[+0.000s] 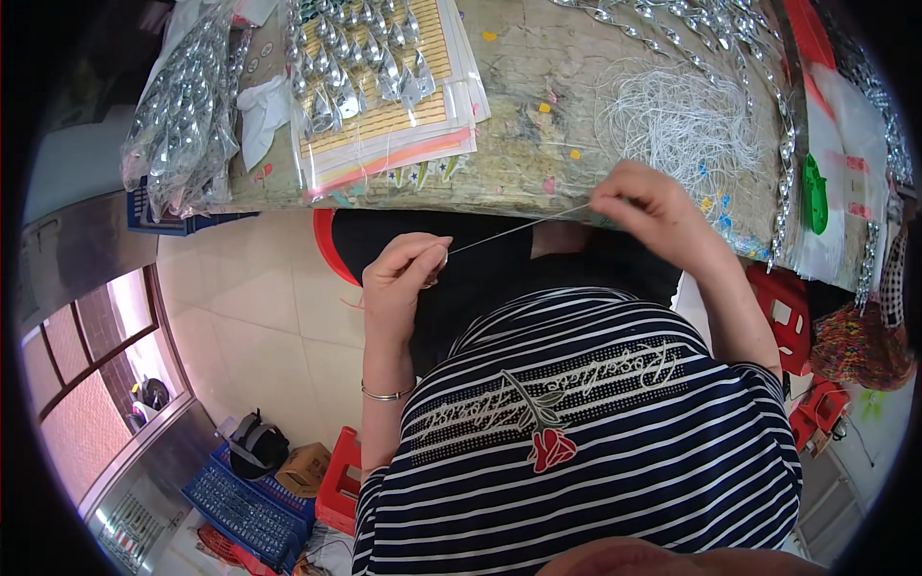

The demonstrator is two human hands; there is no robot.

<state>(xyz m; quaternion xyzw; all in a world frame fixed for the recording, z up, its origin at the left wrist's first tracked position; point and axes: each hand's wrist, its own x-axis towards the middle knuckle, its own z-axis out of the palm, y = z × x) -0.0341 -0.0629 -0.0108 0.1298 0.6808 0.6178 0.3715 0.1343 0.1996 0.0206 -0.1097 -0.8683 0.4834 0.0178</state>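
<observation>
Thumb and forefinger of the left hand (396, 272) press together, pinching a white thread (509, 231); I see a small shiny piece there, mostly hidden. The right hand (658, 206) pinches the thread between its fingertips. The span runs straight near the table (509, 120) edge. Beyond lie a thread tangle (682, 115) and silver twisted pieces (370, 58).
</observation>
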